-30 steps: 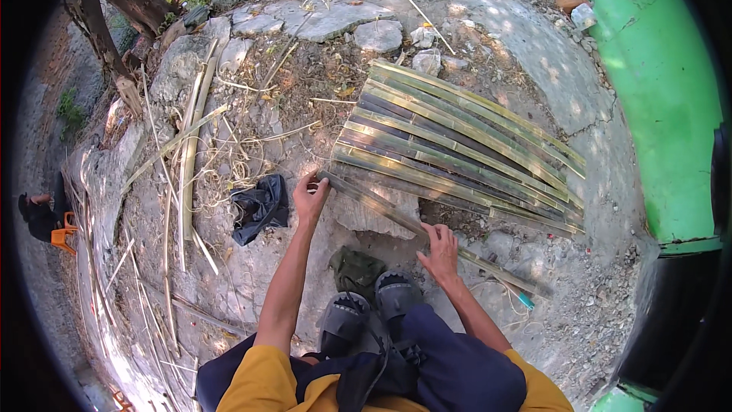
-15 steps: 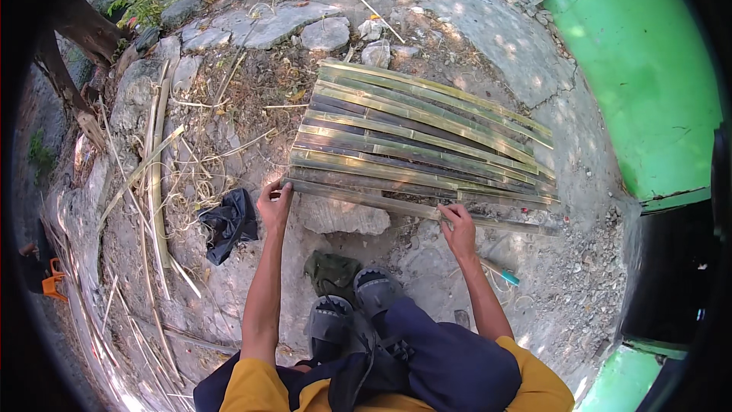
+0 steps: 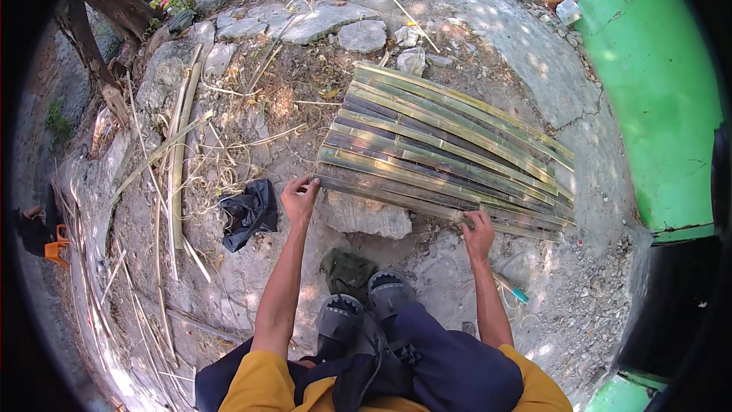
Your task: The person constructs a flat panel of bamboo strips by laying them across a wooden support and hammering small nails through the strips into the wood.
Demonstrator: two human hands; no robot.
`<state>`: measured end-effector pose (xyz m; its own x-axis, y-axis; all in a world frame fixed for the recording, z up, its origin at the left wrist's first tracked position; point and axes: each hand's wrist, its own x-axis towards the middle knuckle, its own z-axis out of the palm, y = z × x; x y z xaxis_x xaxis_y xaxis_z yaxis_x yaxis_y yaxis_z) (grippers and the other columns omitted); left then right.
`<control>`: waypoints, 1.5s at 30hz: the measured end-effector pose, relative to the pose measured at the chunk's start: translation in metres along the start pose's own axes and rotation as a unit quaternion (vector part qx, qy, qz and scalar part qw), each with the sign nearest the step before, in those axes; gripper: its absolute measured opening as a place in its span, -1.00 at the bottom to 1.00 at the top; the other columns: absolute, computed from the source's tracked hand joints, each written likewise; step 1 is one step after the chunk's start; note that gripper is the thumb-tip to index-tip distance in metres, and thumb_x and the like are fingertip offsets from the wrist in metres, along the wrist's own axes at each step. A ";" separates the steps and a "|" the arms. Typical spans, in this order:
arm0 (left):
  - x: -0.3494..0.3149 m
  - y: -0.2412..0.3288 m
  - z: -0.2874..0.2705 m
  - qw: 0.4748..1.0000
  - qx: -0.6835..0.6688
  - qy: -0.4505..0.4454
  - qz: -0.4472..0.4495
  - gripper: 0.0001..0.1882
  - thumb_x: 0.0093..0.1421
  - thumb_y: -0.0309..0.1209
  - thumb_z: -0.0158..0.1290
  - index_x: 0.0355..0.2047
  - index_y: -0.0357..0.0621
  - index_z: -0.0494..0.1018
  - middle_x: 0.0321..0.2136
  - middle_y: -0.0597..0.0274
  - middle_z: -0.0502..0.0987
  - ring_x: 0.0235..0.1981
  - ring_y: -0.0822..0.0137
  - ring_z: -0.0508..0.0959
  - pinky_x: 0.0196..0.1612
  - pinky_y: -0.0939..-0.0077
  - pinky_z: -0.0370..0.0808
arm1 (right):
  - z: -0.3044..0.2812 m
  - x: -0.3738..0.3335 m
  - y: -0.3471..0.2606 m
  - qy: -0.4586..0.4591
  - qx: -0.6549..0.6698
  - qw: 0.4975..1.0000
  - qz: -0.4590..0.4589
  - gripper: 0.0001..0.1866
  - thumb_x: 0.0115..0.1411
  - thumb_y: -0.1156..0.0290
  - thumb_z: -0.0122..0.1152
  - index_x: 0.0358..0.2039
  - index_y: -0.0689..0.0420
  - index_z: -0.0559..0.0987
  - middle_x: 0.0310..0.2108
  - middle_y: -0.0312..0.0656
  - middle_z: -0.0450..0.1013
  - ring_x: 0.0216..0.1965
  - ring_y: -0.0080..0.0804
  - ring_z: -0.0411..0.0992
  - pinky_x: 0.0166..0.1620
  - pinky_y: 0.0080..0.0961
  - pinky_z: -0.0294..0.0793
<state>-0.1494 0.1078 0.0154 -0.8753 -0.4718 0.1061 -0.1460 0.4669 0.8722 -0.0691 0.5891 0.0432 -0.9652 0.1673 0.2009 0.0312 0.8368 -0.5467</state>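
Observation:
Several split bamboo slats (image 3: 450, 133) lie side by side on the ground in front of me, green and dark brown, their left ends lined up in a slanting row. Along the near edge of that row runs one more bamboo slat (image 3: 393, 197). At its left end, my left hand (image 3: 300, 197) pinches the tip between thumb and fingers. Farther right, my right hand (image 3: 478, 233) grips the same slat by its near edge. Beneath it, a flat stone (image 3: 366, 215) partly shows.
Left of me lie a crumpled black plastic bag (image 3: 250, 215) and long loose bamboo strips (image 3: 180, 160). A dark green cloth bundle (image 3: 348, 271) rests by my feet. Near my right forearm is a tool with a teal end (image 3: 520, 295). A green wall (image 3: 648, 99) stands at the right.
The held slat has come up against the row, closing most of the gap that was between them. Both hands keep their hold. The whole view has shifted slightly.

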 end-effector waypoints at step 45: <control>0.009 -0.040 0.026 0.950 -0.158 -0.189 -0.190 -0.60 0.31 -0.06 0.29 -0.34 -0.20 0.62 -0.52 0.42 0.52 -0.54 0.56 0.43 -0.47 0.55 0.40 | -0.059 -0.048 0.052 0.015 -0.053 0.998 0.019 -0.54 0.01 0.51 0.43 -0.02 0.08 0.59 -0.08 -0.08 0.48 0.06 0.02 0.45 0.11 -0.12 0.42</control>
<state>-0.1629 0.1040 -0.0312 -0.8992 -0.2318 -0.3712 -0.3901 0.0400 0.9199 -0.0057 0.6559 0.0532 -0.9549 0.2132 0.2067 0.0957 0.8799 -0.4655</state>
